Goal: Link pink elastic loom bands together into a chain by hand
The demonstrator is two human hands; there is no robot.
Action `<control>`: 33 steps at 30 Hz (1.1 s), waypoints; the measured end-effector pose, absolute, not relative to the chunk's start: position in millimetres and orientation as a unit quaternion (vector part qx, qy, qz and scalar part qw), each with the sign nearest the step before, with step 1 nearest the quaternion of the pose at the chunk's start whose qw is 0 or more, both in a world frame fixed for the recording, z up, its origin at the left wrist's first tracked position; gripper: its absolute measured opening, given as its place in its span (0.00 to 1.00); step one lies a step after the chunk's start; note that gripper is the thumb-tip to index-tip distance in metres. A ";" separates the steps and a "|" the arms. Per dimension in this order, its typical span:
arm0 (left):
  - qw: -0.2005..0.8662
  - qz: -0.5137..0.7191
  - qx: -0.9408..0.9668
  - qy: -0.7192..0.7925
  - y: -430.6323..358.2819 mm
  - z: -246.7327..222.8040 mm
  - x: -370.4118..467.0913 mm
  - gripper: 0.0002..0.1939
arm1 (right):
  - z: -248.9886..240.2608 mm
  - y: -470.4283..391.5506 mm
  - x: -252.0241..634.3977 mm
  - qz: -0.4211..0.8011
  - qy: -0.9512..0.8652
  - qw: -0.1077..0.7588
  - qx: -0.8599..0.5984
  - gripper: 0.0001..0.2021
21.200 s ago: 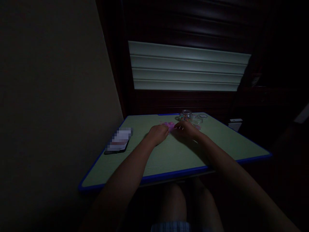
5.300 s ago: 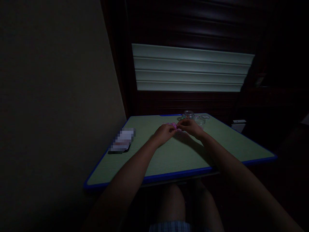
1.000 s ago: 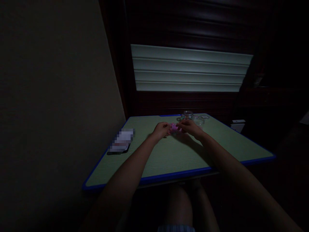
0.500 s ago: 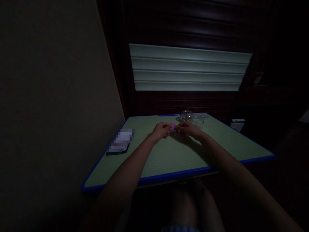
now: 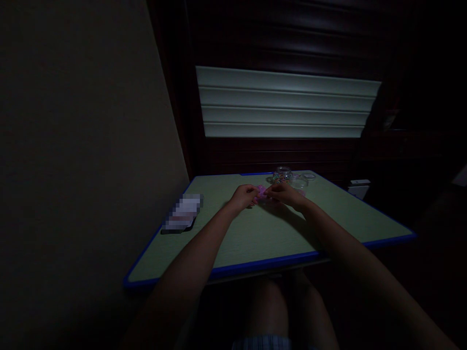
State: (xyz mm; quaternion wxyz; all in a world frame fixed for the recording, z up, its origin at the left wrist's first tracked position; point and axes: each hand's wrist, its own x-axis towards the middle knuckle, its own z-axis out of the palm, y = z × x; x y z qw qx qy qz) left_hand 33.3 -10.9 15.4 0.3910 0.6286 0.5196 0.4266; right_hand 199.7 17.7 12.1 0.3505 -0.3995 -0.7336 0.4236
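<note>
A small pink-purple item (image 5: 261, 191) is held between my two hands, just above the far middle of the pale green table (image 5: 262, 238). My left hand (image 5: 244, 196) pinches its left side, with the fingers bent. On its right side the fingertips of my right hand (image 5: 284, 194) are closed on it. What exactly the item is cannot be made out in the dim light. Right behind my right hand stands a clear jar (image 5: 282, 175) filled with small coloured rings. A clear container (image 5: 299, 183) with something pinkish inside is beside it, partly hidden by my right hand.
At the table's left edge lies a phone-like flat object (image 5: 182, 214) with its face blurred out. A clear round lid (image 5: 309, 177) lies near the back right corner. The table has a blue rim, and a wall (image 5: 156, 160) rises along its left side.
My hands have barely moved and still hold the pink-purple item; the fingers of my right hand have shifted slightly. My legs below the table have shifted a little.
</note>
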 end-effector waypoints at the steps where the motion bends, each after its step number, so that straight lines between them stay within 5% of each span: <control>1: 0.391 0.427 0.628 0.520 -11.1 15.5 33.5 0.08 | 10.8 19.8 200.1 0.418 -0.738 0.353 -0.395 0.10; 17: 0.358 0.422 0.645 0.527 -5.4 10.3 31.2 0.10 | 6.1 32.0 200.6 0.347 -0.764 0.374 -0.395 0.12; 26: -0.105 0.294 0.780 0.542 -11.4 12.1 14.1 0.13 | 5.4 34.2 207.7 0.083 -0.844 0.356 -0.392 0.09; 33: -0.176 0.176 0.789 0.562 -22.6 16.8 17.4 0.17 | 22.0 16.1 216.2 -0.070 -0.821 0.280 -0.493 0.11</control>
